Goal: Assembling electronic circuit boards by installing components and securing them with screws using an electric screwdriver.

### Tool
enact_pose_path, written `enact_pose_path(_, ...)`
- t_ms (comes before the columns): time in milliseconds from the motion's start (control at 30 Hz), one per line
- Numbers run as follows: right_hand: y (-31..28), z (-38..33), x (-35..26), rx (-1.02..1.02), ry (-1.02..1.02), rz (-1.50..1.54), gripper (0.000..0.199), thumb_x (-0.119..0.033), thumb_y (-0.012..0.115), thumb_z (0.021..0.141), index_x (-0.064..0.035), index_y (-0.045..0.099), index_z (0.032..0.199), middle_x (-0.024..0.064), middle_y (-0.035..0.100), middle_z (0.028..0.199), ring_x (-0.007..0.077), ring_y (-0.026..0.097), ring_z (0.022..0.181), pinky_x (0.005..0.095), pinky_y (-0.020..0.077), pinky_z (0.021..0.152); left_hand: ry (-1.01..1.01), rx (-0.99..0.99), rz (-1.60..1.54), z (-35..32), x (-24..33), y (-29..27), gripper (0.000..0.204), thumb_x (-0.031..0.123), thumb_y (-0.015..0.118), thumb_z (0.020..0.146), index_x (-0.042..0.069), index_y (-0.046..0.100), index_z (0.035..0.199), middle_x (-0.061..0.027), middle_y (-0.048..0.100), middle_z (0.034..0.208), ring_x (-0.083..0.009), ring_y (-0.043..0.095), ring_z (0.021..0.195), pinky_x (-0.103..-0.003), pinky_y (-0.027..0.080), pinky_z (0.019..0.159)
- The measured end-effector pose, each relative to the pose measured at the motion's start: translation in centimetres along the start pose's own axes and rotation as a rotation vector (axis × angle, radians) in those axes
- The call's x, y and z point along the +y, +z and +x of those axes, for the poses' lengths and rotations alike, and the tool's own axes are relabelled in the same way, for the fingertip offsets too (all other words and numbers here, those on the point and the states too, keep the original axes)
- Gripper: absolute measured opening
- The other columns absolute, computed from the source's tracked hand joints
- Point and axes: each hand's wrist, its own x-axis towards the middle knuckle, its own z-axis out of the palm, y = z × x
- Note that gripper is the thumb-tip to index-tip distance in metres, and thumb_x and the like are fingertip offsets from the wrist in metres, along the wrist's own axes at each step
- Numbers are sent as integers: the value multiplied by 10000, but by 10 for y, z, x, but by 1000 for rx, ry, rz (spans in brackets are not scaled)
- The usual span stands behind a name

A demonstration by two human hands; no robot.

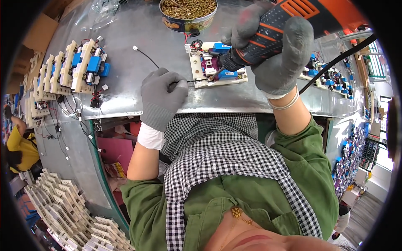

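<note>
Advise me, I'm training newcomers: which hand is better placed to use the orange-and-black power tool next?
Probably the right hand: it grips the tool, pointed at the white-framed purple circuit board, while the left hand holds a thin black wire.

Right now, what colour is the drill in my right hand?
The drill in your right hand is orange and black, shown best in the head view.

I see on my remote feed the gray-gloved left hand [163,99] with its back upward and fingers curled into a pinch, the left forearm [143,162] slanting up to it. I watch the right hand [284,62], also gloved, raised higher and wrapped in a grip, its bare right forearm [289,116] angled beneath.
</note>
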Motion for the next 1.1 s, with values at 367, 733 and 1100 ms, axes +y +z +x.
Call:
enact_pose_path(367, 58, 14, -51, 393, 638, -532, 518, -470, 474, 1002, 10, 512, 1194, 101, 593, 846, 202, 548, 629, 397, 517, 647, 285, 116, 139, -7, 16, 34, 132, 168, 762, 813, 106, 769, 929, -77, 690, 881, -298, 634, 832, -410, 482, 766)
enact_pose_path(733, 72, 31, -54, 513, 846, -470, 576, -516, 509, 970, 13, 511, 1198, 88, 603, 839, 211, 543, 601, 423, 511, 625, 344, 154, 103, -6, 13, 42, 128, 157, 767, 804, 113, 750, 924, -67, 671, 843, -298, 631, 814, -419, 468, 806)
enact_pose_path(1100, 54, 80, -30, 627, 523, -884, 813, -532, 573, 996, 45, 289, 1495, 48, 577, 716, 147, 599, 619, 302, 529, 579, 192, 301, 316, 20, 25, 17, 653, 267, 846, 704, 127, 634, 1305, -208, 638, 1223, -415, 628, 1087, -512, 505, 928)
